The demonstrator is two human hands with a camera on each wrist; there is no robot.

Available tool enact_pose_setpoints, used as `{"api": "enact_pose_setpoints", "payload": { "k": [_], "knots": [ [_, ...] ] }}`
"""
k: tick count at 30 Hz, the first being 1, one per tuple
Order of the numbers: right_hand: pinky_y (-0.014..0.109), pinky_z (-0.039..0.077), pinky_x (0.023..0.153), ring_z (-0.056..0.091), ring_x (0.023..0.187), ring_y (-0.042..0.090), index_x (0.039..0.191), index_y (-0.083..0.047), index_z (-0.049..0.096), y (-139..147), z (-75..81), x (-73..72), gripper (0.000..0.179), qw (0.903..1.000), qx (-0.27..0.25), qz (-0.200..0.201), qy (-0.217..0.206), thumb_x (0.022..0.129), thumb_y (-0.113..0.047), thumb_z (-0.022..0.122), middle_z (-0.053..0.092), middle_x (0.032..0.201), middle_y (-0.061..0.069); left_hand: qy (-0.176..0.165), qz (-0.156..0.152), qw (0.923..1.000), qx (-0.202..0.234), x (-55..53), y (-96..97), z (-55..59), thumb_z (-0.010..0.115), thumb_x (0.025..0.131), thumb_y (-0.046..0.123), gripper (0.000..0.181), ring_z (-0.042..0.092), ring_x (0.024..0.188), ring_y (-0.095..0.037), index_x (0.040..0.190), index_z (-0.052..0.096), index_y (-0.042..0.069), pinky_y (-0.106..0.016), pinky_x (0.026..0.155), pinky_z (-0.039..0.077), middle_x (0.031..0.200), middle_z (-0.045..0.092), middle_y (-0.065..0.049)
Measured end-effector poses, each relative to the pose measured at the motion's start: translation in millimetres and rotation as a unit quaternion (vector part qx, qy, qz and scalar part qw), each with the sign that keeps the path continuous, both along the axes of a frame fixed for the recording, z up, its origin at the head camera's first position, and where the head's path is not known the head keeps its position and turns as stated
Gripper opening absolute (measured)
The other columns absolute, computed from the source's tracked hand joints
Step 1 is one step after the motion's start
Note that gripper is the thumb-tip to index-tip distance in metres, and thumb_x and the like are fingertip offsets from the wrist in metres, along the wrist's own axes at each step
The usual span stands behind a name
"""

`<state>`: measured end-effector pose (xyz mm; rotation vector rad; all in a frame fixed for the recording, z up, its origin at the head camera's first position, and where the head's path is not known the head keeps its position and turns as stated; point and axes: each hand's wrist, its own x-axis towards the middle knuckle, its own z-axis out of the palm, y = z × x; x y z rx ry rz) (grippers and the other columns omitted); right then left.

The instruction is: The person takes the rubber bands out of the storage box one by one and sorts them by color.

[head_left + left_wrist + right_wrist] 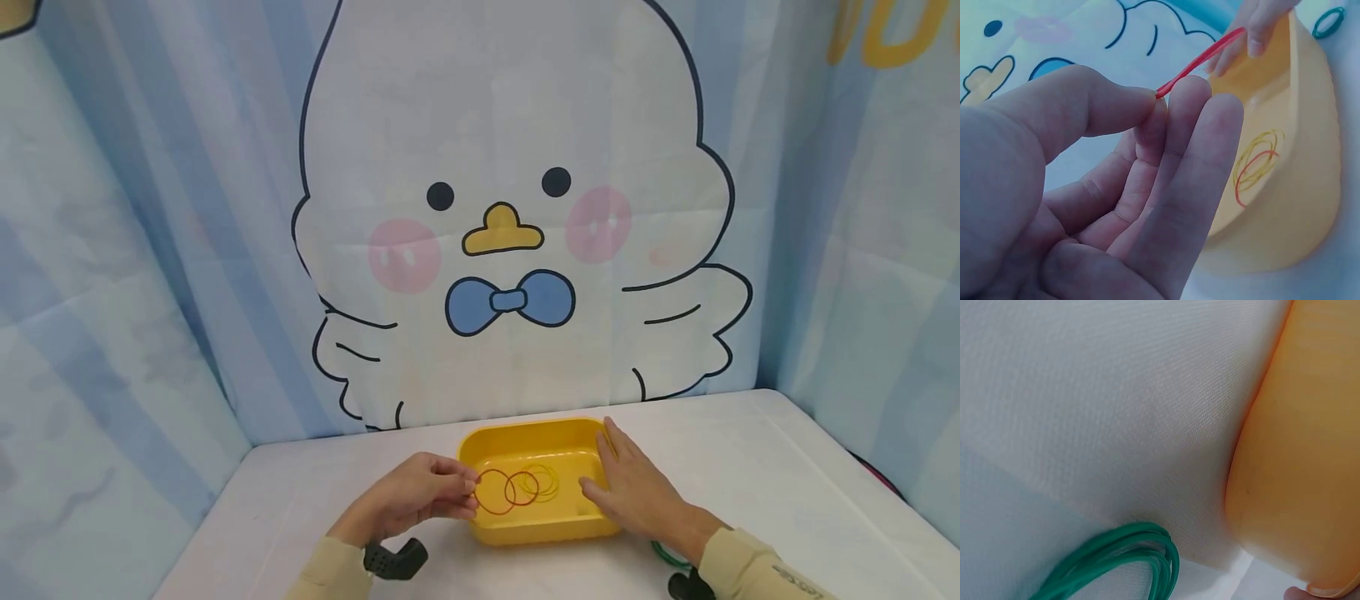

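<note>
My left hand (pixel 423 492) pinches a thin red rubber band (pixel 1200 61) between thumb and forefinger, over the left side of a yellow plastic basin (pixel 540 535). In the left wrist view the band sticks out taut-looking and narrow from the fingertips; its other fingers are loosely bent. Inside the basin lie several yellow rubber bands (pixel 553 477) with a second red rubber band (pixel 537 490) overlapping them. My right hand (pixel 637 492) rests at the basin's right rim, fingers extended and spread, thumb reaching over the inside. Only a fingertip of it shows in the right wrist view.
Green bands (pixel 1119 540) in a loose coil lie on the white tablecloth (pixel 750 467), right of the basin and partly under the right forearm. Behind the table hangs a curtain (pixel 510 375) printed with a cartoon bird. Black wrist devices sit below both hands.
</note>
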<state>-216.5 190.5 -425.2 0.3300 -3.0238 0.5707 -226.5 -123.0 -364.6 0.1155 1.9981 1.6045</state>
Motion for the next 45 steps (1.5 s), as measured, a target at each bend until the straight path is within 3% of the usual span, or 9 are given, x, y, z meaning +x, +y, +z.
{"api": "enact_pose_setpoints", "payload": {
  "k": [13,20,32,39,45],
  "knots": [
    [0.06,0.021,0.12,0.022,0.148,0.044,0.15,0.011,0.028,-1.2,0.8,-0.5,0.08,0.9999,0.0,0.007,0.008,0.097,-0.044,0.054,0.009,0.164,0.026,-0.034,0.02,0.9992,0.004,22.8,-27.9,-24.7,0.064,0.094,0.011,0.034,0.071,0.081,-0.014,0.123,0.06,-0.006,-0.03,0.082,0.06,0.103,0.073,-0.015],
    [0.059,0.021,0.12,0.022,0.148,0.045,0.149,0.012,0.029,-1.2,2.1,-0.5,0.079,0.9999,0.004,0.007,0.013,0.098,-0.043,0.053,0.01,0.163,0.027,-0.055,0.008,0.9983,0.02,34.2,-37.1,-39.6,0.062,0.092,0.008,0.03,0.069,0.079,-0.012,0.119,0.062,-0.007,-0.03,0.083,0.06,0.096,0.073,-0.011],
    [0.06,0.021,0.12,0.022,0.148,0.045,0.15,0.011,0.029,-1.0,-0.2,-0.7,0.079,1.0,-0.002,0.003,0.002,0.098,-0.044,0.053,0.01,0.164,0.026,-0.108,0.025,0.9911,-0.074,39.3,-48.4,-59.9,0.067,0.092,0.017,0.023,0.069,0.075,-0.01,0.112,0.07,0.004,-0.022,0.079,0.059,0.093,0.074,-0.006],
    [0.059,0.022,0.12,0.022,0.148,0.045,0.149,0.011,0.03,-0.6,0.5,-0.2,0.079,1.0,0.006,0.007,0.004,0.098,-0.044,0.052,0.009,0.164,0.026,-0.094,0.017,0.9889,-0.114,36.8,-52.7,-68.8,0.068,0.092,0.02,0.021,0.068,0.072,-0.008,0.108,0.072,0.007,-0.019,0.074,0.058,0.09,0.075,-0.004],
    [0.059,0.022,0.12,0.022,0.148,0.044,0.15,0.011,0.029,-0.2,0.9,-0.6,0.079,1.0,0.009,0.002,0.002,0.098,-0.045,0.052,0.009,0.164,0.026,-0.072,0.018,0.9893,-0.125,37.3,-49.3,-67.7,0.069,0.091,0.019,0.018,0.068,0.071,-0.009,0.104,0.072,0.006,-0.021,0.072,0.059,0.088,0.074,-0.005]
  ]
}}
